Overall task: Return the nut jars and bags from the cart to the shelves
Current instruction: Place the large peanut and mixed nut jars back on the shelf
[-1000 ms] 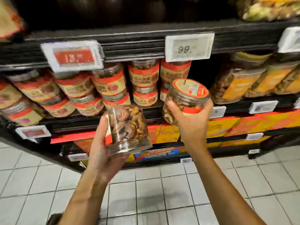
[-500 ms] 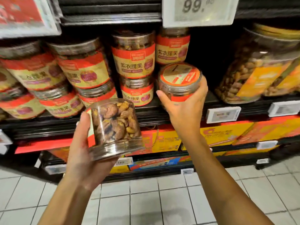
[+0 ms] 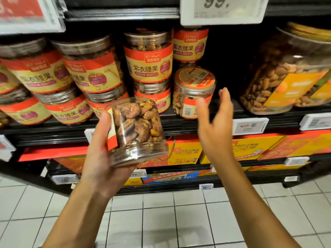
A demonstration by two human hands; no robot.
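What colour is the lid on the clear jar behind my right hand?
Its round lid is orange-red with pale print; head view.

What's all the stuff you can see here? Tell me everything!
Held jar: one, clear, brown nuts, front centre.
Lone jar: one, clear, orange lid, middle shelf, right of the stacks.
Stacked jars: at least eight, red-and-cream labels, two layers, middle shelf.
Big jars: at least two, yellow labels, far right.
Price tags: one white, one red, up top; smaller white ones lower.
Boxes: several, yellow and red, lower shelf.
Shelf: black.
Floor: white tiles.
Left hand: grips the held jar.
Right hand: open, by the lone jar.
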